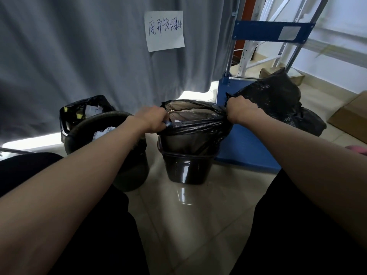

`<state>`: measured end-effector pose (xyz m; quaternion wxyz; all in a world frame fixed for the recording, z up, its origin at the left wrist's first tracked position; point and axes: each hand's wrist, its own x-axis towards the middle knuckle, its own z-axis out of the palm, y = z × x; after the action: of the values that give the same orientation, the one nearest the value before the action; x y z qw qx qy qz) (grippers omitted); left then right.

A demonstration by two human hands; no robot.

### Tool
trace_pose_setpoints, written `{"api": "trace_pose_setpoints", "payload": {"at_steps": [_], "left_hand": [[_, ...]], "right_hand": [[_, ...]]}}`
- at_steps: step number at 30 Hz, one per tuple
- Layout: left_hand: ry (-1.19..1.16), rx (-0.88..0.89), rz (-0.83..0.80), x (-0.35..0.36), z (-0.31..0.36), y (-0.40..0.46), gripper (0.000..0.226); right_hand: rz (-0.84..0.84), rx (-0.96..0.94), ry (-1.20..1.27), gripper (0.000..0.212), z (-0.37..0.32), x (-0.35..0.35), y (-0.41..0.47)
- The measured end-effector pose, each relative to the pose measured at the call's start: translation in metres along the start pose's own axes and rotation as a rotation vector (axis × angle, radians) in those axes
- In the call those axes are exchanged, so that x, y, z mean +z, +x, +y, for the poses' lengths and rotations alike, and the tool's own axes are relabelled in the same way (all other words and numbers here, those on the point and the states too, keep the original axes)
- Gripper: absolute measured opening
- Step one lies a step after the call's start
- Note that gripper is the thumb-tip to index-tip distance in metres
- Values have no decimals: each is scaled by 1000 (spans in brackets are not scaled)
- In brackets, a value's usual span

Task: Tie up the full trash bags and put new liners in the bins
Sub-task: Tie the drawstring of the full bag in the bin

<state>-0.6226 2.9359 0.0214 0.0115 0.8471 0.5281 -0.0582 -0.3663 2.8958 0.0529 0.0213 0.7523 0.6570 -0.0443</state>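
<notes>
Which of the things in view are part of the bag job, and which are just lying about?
Job: left hand and right hand gripping the middle bag; middle bin; left bin; rear bag; bag on cart.
Lying about: paper sign; cardboard box; curtain.

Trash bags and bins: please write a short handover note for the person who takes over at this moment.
Left hand grips the left edge of the black bag, right hand grips its right edge; the bag is pulled up partly out of the small black bin, mouth open, not yet tied.
Round bin on the left holds paper trash, liner untied; another open bag stands behind it.
One filled bag lies on the blue cart.
Left: tie this bag, remove it, handle the left bin, fit new liners. No new liners visible.
</notes>
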Motion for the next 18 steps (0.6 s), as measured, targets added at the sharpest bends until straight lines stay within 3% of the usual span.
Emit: {"api": "trace_pose_setpoints", "payload": {"at_steps": [8, 10, 14, 18], "left_hand": [[-192, 56, 67, -28, 6, 3, 11], [-181, 76, 51, -37, 9, 1, 13], [-210, 112, 7, -60, 16, -4, 20], [-268, 188, 156, -82, 28, -4, 15]], "right_hand": [[-44, -15, 9, 25, 9, -3, -3], [-181, -31, 69, 20, 10, -2, -1], [-647, -107, 172, 16, 7, 5, -6], [-733, -146, 149, 24, 8, 5, -9]]}}
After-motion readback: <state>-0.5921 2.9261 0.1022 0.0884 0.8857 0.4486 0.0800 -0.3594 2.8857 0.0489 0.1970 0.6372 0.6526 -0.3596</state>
